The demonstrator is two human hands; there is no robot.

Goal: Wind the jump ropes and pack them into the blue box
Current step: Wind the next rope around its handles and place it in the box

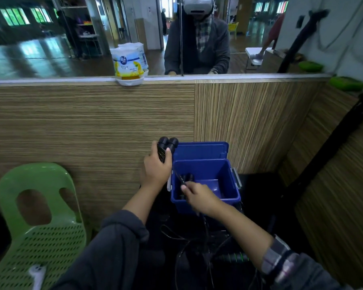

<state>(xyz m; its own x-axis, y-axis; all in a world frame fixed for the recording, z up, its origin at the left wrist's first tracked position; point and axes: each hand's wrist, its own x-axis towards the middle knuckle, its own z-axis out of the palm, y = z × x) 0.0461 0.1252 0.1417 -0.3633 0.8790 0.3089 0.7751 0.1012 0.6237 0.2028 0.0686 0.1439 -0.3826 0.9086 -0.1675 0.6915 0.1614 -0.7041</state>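
Observation:
The blue box (228,197) stands open on a dark surface against the wood-panelled wall, its lid tipped back. Inside it lies a wound jump rope with black handles (187,177). My left hand (155,169) is left of the box, shut on two black jump rope handles (167,144) held upright together. My right hand (199,196) is over the box's near left corner, pinching the thin black cord (179,178) that runs up to those handles. More black cord (197,243) lies loose in tangles below the box.
A green plastic chair (38,227) stands at the left, a white object (37,273) on its seat. Another rope handle with green rings (233,257) lies near my right forearm. A mirror above the wall reflects a person. A yellow-white pack (128,65) sits on the ledge.

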